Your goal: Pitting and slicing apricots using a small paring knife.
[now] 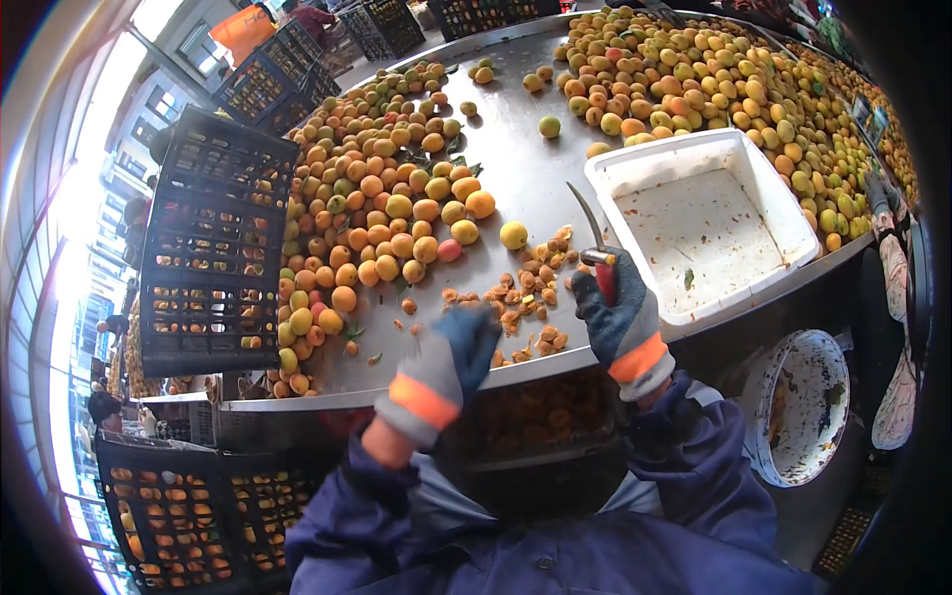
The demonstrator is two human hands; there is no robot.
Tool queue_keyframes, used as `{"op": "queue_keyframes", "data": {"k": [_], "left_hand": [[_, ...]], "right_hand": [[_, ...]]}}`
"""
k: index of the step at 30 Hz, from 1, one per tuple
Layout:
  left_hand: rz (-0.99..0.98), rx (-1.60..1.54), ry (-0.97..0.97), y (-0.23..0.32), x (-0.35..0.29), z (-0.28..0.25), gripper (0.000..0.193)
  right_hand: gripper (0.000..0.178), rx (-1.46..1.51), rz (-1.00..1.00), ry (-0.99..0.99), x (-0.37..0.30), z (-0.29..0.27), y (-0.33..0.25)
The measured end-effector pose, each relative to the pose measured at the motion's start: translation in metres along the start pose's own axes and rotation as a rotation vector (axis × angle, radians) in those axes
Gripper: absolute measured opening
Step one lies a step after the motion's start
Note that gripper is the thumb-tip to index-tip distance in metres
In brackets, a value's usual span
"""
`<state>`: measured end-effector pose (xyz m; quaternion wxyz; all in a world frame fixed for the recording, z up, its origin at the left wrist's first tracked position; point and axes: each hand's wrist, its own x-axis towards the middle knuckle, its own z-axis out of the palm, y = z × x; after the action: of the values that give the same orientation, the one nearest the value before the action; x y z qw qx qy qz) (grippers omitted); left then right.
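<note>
My right hand (620,315), in a dark glove with grey and orange bands, is closed around the red handle of a curved knife (587,216). The blade points up and away from me, left of the white tub. My left hand (468,342), gloved alike, hangs over the near table edge, smeared by motion; its fingers and anything in them cannot be made out. Between and beyond the hands lie small brown-orange pieces (526,288), some clumped together. A heap of whole apricots (382,213) spreads over the left of the table, with a single yellow apricot (514,235) beside the pieces.
A white tub (694,309) with scraps inside stands on the metal table (516,178). Behind it rises a larger apricot heap (684,84). A black crate (213,238) tilts at the left; another crate (178,516) of fruit sits below. A stained white bucket (764,416) is at lower right.
</note>
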<state>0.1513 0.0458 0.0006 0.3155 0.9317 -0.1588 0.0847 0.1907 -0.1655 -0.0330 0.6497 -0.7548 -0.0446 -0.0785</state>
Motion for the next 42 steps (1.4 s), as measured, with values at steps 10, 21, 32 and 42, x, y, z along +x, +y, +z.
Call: {"op": "queue_keyframes", "data": {"k": [10,21,32,42], "left_hand": [[-0.005,0.365,0.098,-0.088,0.117,0.090,0.044],[-0.473,-0.803,-0.133,-0.018,0.087,0.024,0.028],[-0.255,-1.026,0.108,0.014,0.009,0.036,0.031],[-0.440,-1.504,0.122,0.000,0.004,0.046,0.029]], "right_hand": [[0.019,0.001,-0.145,-0.029,-0.006,-0.009,-0.002],[0.025,0.111,-0.018,-0.160,-0.016,-0.003,0.002],[0.017,0.072,-0.071,-0.191,-0.035,0.019,-0.010],[0.017,0.015,-0.171,-0.203,-0.040,0.033,-0.003]]}}
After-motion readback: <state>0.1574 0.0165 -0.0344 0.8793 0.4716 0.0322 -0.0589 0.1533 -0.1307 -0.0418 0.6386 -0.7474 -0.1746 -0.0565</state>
